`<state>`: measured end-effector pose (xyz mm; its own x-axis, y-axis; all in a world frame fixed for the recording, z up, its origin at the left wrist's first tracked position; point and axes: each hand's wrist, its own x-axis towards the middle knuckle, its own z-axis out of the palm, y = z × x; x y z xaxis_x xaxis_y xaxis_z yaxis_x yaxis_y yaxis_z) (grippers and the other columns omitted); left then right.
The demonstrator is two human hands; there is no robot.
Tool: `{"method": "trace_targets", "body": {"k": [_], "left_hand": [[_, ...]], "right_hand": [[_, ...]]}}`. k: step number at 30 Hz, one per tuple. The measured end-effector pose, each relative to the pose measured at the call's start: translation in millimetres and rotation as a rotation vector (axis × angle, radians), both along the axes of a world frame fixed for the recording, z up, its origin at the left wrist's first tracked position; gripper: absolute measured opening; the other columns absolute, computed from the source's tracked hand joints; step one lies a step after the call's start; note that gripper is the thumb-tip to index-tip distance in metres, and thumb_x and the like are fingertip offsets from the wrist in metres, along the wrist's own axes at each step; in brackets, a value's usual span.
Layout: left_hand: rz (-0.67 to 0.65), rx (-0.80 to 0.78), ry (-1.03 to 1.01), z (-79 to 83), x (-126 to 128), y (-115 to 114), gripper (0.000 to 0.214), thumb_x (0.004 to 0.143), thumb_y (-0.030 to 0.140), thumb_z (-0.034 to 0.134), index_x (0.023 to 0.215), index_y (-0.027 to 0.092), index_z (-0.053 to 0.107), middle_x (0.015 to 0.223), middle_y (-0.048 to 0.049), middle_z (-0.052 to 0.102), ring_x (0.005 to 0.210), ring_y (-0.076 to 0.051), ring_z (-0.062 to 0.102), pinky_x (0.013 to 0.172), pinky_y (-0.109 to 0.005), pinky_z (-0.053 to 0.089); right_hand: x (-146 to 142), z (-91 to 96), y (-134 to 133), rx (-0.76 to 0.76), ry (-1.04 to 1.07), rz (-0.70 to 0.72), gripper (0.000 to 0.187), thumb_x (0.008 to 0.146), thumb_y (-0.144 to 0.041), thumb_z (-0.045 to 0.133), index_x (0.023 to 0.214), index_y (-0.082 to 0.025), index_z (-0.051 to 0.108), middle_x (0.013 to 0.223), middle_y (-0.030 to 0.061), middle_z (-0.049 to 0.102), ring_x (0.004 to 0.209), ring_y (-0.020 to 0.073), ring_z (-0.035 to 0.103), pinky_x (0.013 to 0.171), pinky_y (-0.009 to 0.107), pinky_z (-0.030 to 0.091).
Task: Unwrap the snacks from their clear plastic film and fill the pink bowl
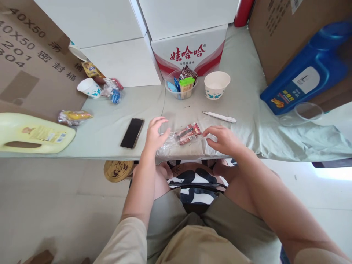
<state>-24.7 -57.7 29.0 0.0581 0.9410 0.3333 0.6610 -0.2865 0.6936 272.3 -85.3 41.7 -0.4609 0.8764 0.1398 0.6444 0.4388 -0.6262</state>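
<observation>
A clear plastic bag (180,137) with red and dark snack sticks lies on the grey-green cloth (242,110) near the front edge. My left hand (155,134) rests at the bag's left end, fingers spread and curved over the plastic. My right hand (222,139) sits at the bag's right end, its fingers curled and pinching at the plastic edge. A white pen-like tool (219,117) lies just beyond the right hand. A black phone (132,133) lies left of the left hand.
A clear cup of snack packets (183,86) and a white paper bowl (216,85) stand behind. Further left are a paper cup (89,88), wrapped snacks (74,116) and a yellow jug (30,132). A blue jug (310,69) and clear bowl (306,112) lie right. Boxes (189,51) line the back.
</observation>
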Motion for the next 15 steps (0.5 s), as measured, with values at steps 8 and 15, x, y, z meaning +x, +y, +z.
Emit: {"method": "trace_targets", "body": {"k": [8, 15], "left_hand": [[-0.316, -0.328, 0.200, 13.3, -3.0, -28.7, 0.011, 0.079, 0.027, 0.069, 0.070, 0.024, 0.073, 0.121, -0.0074, 0.071, 0.109, -0.026, 0.067, 0.104, -0.045, 0.050], [-0.596, -0.609, 0.066, 36.3, -0.5, -52.1, 0.013, 0.079, 0.027, 0.067, 0.082, 0.025, 0.080, 0.086, -0.0049, 0.079, 0.079, -0.021, 0.073, 0.075, -0.032, 0.057]], "right_hand": [[-9.9, 9.6, -1.4, -0.295, -0.323, -0.016, 0.042, 0.102, -0.045, 0.039, 0.121, -0.026, 0.071, 0.079, 0.0039, 0.078, 0.083, 0.0250, 0.073, 0.078, 0.035, 0.048], [-14.6, -1.0, 0.9, -0.308, -0.493, -0.121, 0.055, 0.095, -0.040, 0.051, 0.149, -0.029, 0.052, 0.097, 0.0087, 0.078, 0.090, 0.0301, 0.071, 0.070, 0.036, 0.048]]}}
